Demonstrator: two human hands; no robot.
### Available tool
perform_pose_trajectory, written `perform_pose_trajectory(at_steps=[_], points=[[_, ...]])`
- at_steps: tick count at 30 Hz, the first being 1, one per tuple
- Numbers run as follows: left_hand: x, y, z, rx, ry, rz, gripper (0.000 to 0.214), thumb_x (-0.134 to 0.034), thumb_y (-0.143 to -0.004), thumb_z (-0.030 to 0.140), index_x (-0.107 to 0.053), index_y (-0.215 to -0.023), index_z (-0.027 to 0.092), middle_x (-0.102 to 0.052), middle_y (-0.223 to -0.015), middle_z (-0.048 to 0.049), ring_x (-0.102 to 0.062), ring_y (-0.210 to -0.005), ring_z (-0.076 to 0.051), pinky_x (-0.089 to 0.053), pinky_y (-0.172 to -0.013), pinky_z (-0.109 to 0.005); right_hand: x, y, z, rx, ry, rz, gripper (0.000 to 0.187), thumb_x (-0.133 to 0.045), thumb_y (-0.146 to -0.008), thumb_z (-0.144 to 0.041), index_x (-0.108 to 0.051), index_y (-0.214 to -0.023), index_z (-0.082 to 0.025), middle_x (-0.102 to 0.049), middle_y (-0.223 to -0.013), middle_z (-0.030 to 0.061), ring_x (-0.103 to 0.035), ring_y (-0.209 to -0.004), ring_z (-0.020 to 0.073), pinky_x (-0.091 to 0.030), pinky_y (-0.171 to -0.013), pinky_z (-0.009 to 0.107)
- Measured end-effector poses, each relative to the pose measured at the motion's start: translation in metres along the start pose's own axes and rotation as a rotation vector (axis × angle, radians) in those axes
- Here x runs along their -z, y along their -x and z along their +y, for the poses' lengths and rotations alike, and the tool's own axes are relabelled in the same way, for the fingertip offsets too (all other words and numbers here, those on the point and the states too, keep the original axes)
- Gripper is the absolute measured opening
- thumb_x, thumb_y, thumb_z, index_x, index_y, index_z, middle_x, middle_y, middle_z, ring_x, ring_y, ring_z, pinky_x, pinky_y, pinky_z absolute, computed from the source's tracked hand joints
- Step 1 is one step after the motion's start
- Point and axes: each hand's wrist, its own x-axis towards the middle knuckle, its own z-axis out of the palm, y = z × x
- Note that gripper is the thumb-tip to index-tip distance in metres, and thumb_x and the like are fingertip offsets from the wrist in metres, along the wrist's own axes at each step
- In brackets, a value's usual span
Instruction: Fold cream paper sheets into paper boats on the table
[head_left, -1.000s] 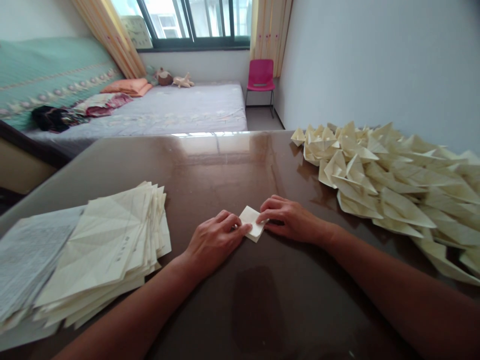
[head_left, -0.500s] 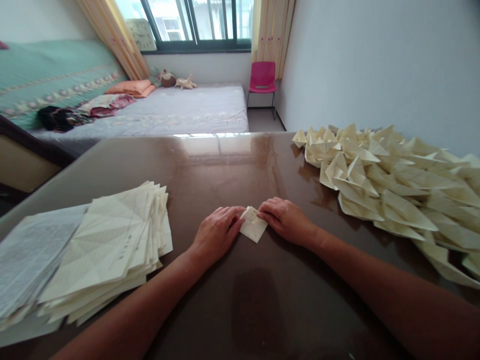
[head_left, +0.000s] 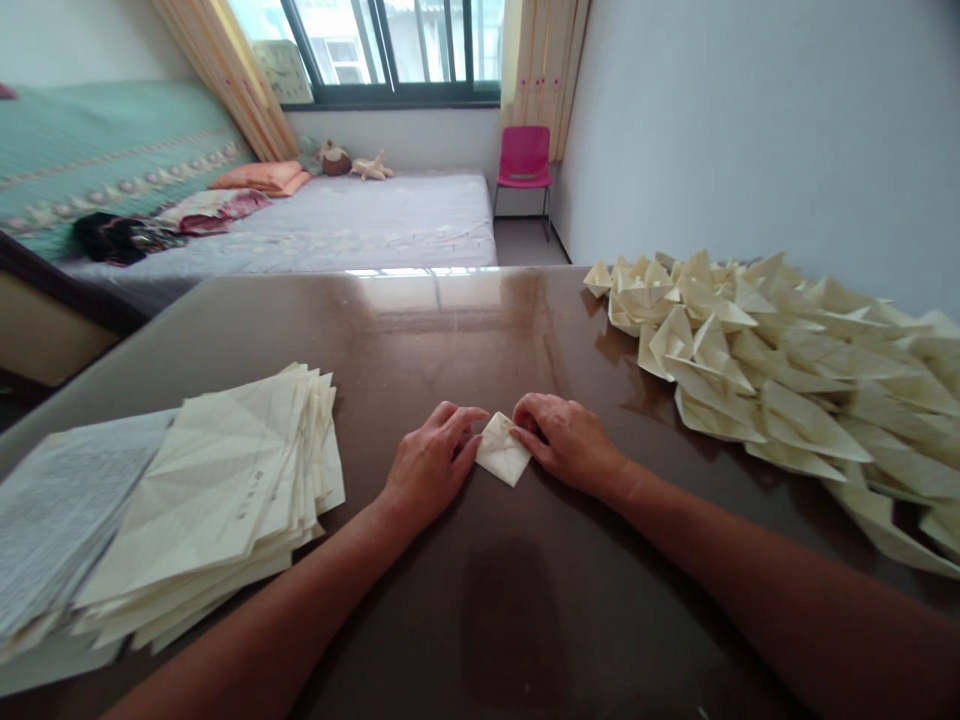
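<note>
A small cream sheet of folded paper [head_left: 506, 458], squarish and turned on one corner, lies on the table between my hands. My left hand [head_left: 435, 455] is at its left edge, the thumb tip at the paper and the index finger raised apart from the thumb. From the right, my right hand [head_left: 570, 440] grips the upper right edge, thumb on the paper and fingers curled. Creased, unfolded cream sheets [head_left: 202, 475] are stacked to the left of my left arm. Folded paper pieces with pointed tips [head_left: 810, 405] form a large heap on the right.
The glossy brown table [head_left: 420, 350] reflects the window. Printed grey sheets [head_left: 67, 510] lie under and beside the cream stack. Beyond the table are a bed [head_left: 405, 215] and a pink chair [head_left: 525, 158]. A wall [head_left: 750, 130] runs along the right.
My left fingers have lifted and parted from the folded paper's top corner. The right fingers have curled back, with the thumb still on the paper. The paper has shifted very slightly left.
</note>
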Motion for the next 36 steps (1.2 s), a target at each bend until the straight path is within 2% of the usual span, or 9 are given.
perform_pose_trajectory(at_steps=[3,8,13,16,20,24,30,33,36], points=[[-0.002,0.002,0.000,-0.045,-0.071,0.006,0.026,-0.046,-0.094,0.028,-0.058,-0.117,0.030,-0.058,-0.107,0.0004,-0.061,-0.078,-0.012,-0.047,-0.070,-0.023,-0.001,0.000,0.001,0.025,-0.019,0.011,0.015,-0.051,-0.092,-0.036,-0.056,-0.092,-0.022,-0.061,-0.087,0.0002,-0.054,-0.076,0.0134,-0.035,-0.067,0.025],[-0.003,0.005,0.001,-0.253,-0.295,-0.020,0.036,-0.044,-0.095,0.023,-0.054,-0.127,0.037,-0.057,-0.128,0.0036,-0.055,-0.095,-0.016,-0.048,-0.079,-0.026,-0.001,-0.001,0.005,0.086,-0.015,0.014,0.019,-0.047,-0.095,-0.036,-0.062,-0.101,-0.027,-0.061,-0.096,-0.0008,-0.057,-0.081,0.0123,-0.036,-0.068,0.025],[0.003,0.011,0.005,-0.325,-0.462,-0.080,0.041,-0.047,-0.094,0.024,-0.048,-0.135,0.029,-0.054,-0.136,0.0028,-0.053,-0.093,-0.018,-0.049,-0.075,-0.029,0.010,0.007,-0.001,0.218,0.221,-0.048,0.026,-0.047,-0.095,-0.027,-0.061,-0.116,-0.031,-0.062,-0.105,0.0017,-0.056,-0.093,0.0169,-0.039,-0.074,0.029],[0.007,0.016,0.010,-0.338,-0.538,-0.092,0.041,-0.049,-0.093,0.023,-0.048,-0.135,0.024,-0.051,-0.140,0.0001,-0.054,-0.097,-0.020,-0.049,-0.074,-0.031,0.017,0.020,-0.014,0.260,0.430,-0.095,0.038,-0.047,-0.093,-0.019,-0.050,-0.131,-0.024,-0.062,-0.114,0.0076,-0.054,-0.098,0.0224,-0.040,-0.072,0.034],[0.011,0.021,0.016,-0.344,-0.606,-0.094,0.040,-0.050,-0.092,0.020,-0.051,-0.132,0.022,-0.052,-0.139,-0.0005,-0.054,-0.100,-0.021,-0.049,-0.070,-0.034,0.015,0.038,-0.027,0.222,0.604,-0.104,0.043,-0.041,-0.091,-0.010,-0.048,-0.133,-0.011,-0.056,-0.128,0.0147,-0.051,-0.102,0.0269,-0.042,-0.071,0.040],[0.013,0.025,0.017,-0.358,-0.632,-0.098,0.036,-0.050,-0.091,0.018,-0.056,-0.126,0.017,-0.056,-0.134,-0.0016,-0.055,-0.100,-0.022,-0.050,-0.069,-0.036,0.014,0.043,-0.032,0.208,0.634,-0.120,0.043,-0.042,-0.087,-0.006,-0.051,-0.129,-0.008,-0.057,-0.127,0.0159,-0.051,-0.101,0.0273,-0.042,-0.072,0.041],[0.011,0.024,0.011,-0.354,-0.470,-0.062,0.032,-0.051,-0.089,0.015,-0.060,-0.119,0.016,-0.061,-0.126,-0.0057,-0.055,-0.100,-0.022,-0.052,-0.077,-0.034,0.023,0.022,-0.019,0.103,0.400,-0.127,0.019,-0.045,-0.093,-0.021,-0.061,-0.103,-0.020,-0.063,-0.103,0.0079,-0.055,-0.094,0.0221,-0.041,-0.070,0.033],[0.007,0.022,0.006,-0.339,-0.245,-0.001,0.028,-0.047,-0.088,0.011,-0.064,-0.109,0.019,-0.063,-0.117,-0.0049,-0.056,-0.097,-0.019,-0.051,-0.085,-0.033,0.018,0.013,-0.009,0.023,0.211,-0.093,0.022,-0.046,-0.094,-0.039,-0.060,-0.095,-0.021,-0.061,-0.098,0.0051,-0.056,-0.091,0.0191,-0.041,-0.071,0.029],[0.001,0.024,0.003,-0.344,-0.031,0.046,0.026,-0.047,-0.082,0.008,-0.066,-0.095,0.019,-0.061,-0.115,-0.0049,-0.057,-0.097,-0.017,-0.050,-0.088,-0.031,0.010,0.011,-0.005,-0.008,0.061,-0.094,0.021,-0.051,-0.091,-0.041,-0.058,-0.091,-0.022,-0.059,-0.095,0.0027,-0.055,-0.089,0.0174,-0.041,-0.069,0.027]])
